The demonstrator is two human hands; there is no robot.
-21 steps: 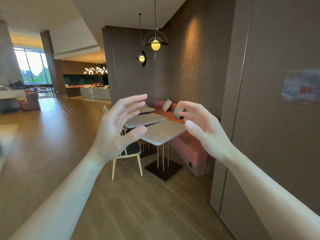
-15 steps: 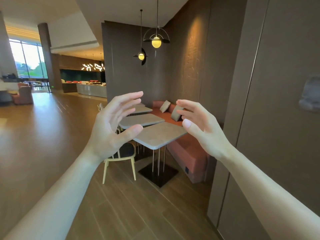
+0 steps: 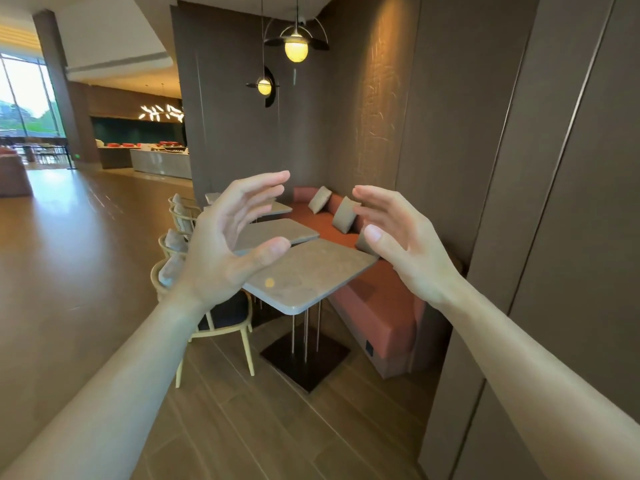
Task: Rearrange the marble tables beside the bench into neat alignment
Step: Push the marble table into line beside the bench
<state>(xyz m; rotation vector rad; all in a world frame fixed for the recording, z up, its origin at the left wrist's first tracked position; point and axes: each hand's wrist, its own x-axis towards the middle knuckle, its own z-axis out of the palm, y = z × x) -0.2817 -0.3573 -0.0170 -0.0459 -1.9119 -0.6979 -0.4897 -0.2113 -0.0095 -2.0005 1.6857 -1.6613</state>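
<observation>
Three square marble tables stand in a row beside a terracotta bench along the dark wall. The nearest table is turned at an angle, one corner toward me, on thin legs over a black base plate. The second table sits behind it and the third table is mostly hidden. My left hand and my right hand are raised in the air in front of the tables, fingers spread and curved, holding nothing and touching nothing.
Pale wooden chairs line the tables' left side. Grey cushions lie on the bench. A dark panelled wall runs close on my right. Two pendant lamps hang above. Wood floor stretches left toward a counter.
The view has come closer to the tables and swung slightly right. Both hands stay raised and spread in much the same pose.
</observation>
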